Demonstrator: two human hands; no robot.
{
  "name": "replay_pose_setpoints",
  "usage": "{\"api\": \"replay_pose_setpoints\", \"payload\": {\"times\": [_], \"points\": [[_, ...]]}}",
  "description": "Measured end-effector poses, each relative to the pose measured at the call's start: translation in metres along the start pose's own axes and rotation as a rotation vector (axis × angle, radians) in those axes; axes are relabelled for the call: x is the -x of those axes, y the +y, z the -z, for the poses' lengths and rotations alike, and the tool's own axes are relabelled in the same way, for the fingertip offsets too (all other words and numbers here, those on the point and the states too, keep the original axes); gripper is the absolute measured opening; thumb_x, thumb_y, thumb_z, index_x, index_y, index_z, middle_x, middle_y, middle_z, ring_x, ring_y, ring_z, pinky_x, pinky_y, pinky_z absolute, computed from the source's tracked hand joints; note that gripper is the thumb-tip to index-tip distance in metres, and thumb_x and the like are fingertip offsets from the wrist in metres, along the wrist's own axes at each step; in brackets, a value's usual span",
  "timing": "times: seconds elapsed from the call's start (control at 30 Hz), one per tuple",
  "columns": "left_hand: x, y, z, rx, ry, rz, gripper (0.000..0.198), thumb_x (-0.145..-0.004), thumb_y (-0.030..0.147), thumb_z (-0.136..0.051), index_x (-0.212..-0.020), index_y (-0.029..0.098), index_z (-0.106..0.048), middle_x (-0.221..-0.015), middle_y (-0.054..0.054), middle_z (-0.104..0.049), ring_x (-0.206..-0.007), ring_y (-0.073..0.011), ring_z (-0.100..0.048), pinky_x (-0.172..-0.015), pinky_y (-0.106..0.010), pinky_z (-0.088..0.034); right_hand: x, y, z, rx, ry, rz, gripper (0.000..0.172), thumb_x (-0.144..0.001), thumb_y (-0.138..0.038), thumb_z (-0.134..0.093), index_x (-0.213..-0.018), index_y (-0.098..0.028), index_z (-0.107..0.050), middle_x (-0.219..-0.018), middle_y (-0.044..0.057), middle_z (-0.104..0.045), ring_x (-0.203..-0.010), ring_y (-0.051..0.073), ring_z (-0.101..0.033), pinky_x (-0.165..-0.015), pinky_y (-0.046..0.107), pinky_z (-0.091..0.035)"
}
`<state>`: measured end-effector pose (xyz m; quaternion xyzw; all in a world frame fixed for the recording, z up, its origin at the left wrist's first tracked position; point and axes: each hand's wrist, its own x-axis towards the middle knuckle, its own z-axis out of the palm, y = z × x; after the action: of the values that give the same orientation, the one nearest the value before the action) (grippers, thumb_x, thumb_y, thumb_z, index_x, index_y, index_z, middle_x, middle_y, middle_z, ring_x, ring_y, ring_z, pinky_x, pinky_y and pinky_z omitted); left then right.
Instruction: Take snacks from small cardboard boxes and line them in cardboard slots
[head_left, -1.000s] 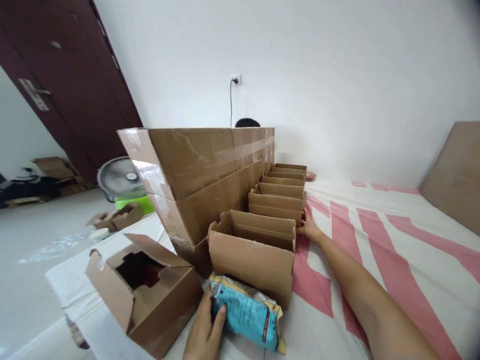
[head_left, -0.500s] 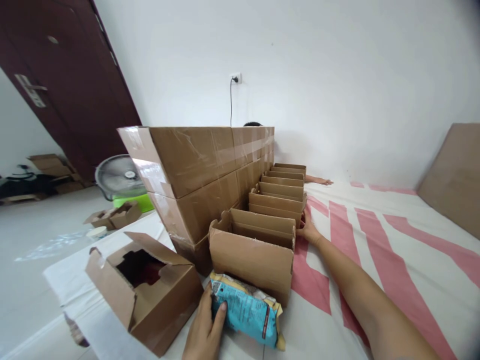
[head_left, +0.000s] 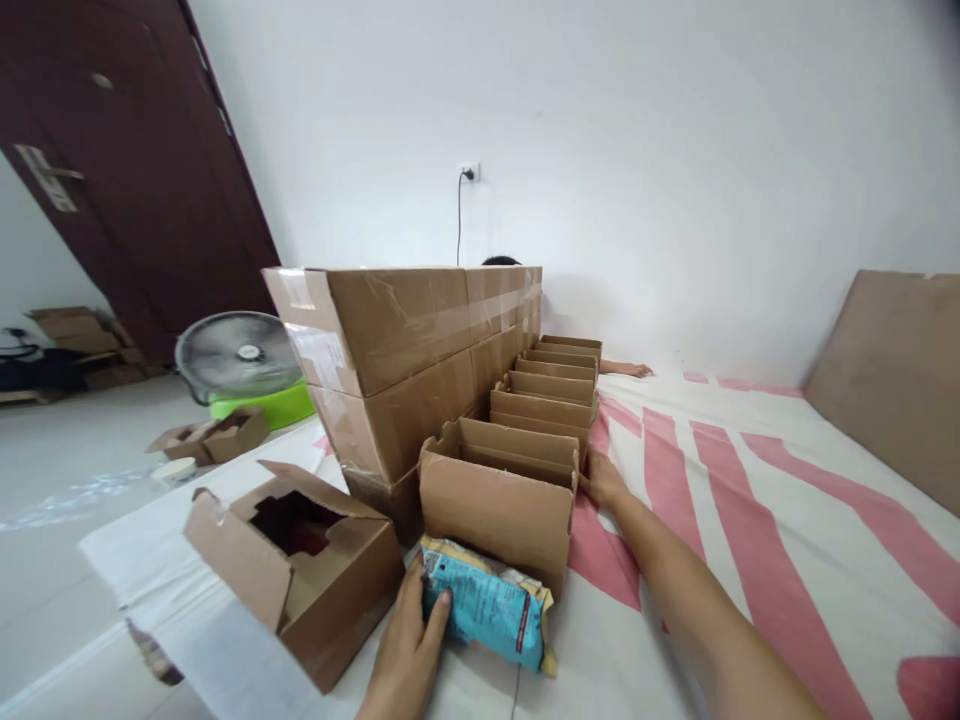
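Observation:
A blue and cream plastic packet (head_left: 484, 612) with printed text lies tilted against the front of an open cardboard box (head_left: 495, 500). My left hand (head_left: 411, 630) grips the packet's left end, thumb across its printed face. At the right side of the row, my right hand (head_left: 604, 485) reaches to the gap between that front box and the open boxes (head_left: 544, 405) behind it. Its fingertips are partly hidden by the cardboard, so their grip is unclear. Left of my left hand sits another box (head_left: 337, 590) with raised flaps and something dark red inside.
Taped cartons (head_left: 405, 340) are stacked along the row's left side. Another person's hand (head_left: 637, 370) rests on the striped sheet (head_left: 675, 450) at the far end. A fan (head_left: 244, 355) on a green base stands left; a cardboard panel (head_left: 892, 380) leans at right.
My view has shifted slightly. My right hand has slid a little nearer along the row, towards the front box's rear corner. The left hand keeps its hold on the packet.

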<state>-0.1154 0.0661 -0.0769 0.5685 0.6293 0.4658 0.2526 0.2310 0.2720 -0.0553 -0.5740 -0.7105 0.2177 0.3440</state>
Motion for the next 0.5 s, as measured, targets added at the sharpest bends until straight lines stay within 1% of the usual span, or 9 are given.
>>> {"api": "replay_pose_setpoints", "payload": {"times": [0.13, 0.27, 0.33, 0.43, 0.5], "points": [[-0.001, -0.003, 0.000, 0.017, -0.002, -0.001, 0.065, -0.093, 0.045, -0.049, -0.148, 0.014, -0.038, -0.156, -0.016, -0.041, -0.147, -0.0288, -0.035, -0.123, -0.047, -0.025, 0.014, -0.008, -0.001, 0.254, -0.047, -0.111, 0.079, -0.084, -0.053, -0.059, -0.148, -0.011, -0.037, -0.156, 0.021, -0.037, -0.147, 0.037, -0.027, -0.120, 0.051, -0.016], [-0.002, 0.000, 0.000, -0.009, -0.003, -0.011, 0.062, -0.093, 0.046, -0.047, -0.146, 0.014, -0.039, -0.155, -0.016, -0.043, -0.146, -0.0281, -0.036, -0.122, -0.046, -0.027, 0.029, -0.018, 0.000, 0.420, -0.104, -0.186, 0.074, -0.090, -0.060, -0.047, -0.150, -0.017, -0.037, -0.162, 0.014, -0.029, -0.151, 0.036, -0.019, -0.120, 0.052, -0.013], [-0.003, 0.002, 0.000, -0.024, -0.008, -0.027, 0.058, -0.093, 0.046, -0.046, -0.141, 0.014, -0.044, -0.150, -0.016, -0.049, -0.143, -0.0288, -0.041, -0.120, -0.047, -0.030, 0.037, -0.023, 0.001, 0.473, -0.126, -0.198, 0.074, -0.093, -0.061, -0.041, -0.152, -0.017, -0.036, -0.163, 0.013, -0.027, -0.151, 0.034, -0.017, -0.120, 0.052, -0.013], [-0.003, 0.006, 0.000, -0.036, -0.007, -0.032, 0.053, -0.093, 0.046, -0.044, -0.134, 0.014, -0.049, -0.139, -0.017, -0.059, -0.133, -0.0303, -0.053, -0.115, -0.049, -0.038, 0.048, -0.028, 0.003, 0.527, -0.146, -0.209, 0.073, -0.095, -0.058, -0.037, -0.153, -0.016, -0.033, -0.164, 0.013, -0.023, -0.152, 0.034, -0.016, -0.120, 0.052, -0.013], [-0.003, 0.009, 0.000, -0.027, 0.007, -0.039, 0.050, -0.093, 0.046, -0.043, -0.131, 0.014, -0.051, -0.133, -0.017, -0.063, -0.127, -0.0308, -0.058, -0.111, -0.050, -0.042, 0.055, -0.030, 0.004, 0.549, -0.155, -0.215, 0.071, -0.096, -0.057, -0.036, -0.154, -0.016, -0.032, -0.164, 0.013, -0.022, -0.152, 0.034, -0.015, -0.120, 0.052, -0.014]]}}
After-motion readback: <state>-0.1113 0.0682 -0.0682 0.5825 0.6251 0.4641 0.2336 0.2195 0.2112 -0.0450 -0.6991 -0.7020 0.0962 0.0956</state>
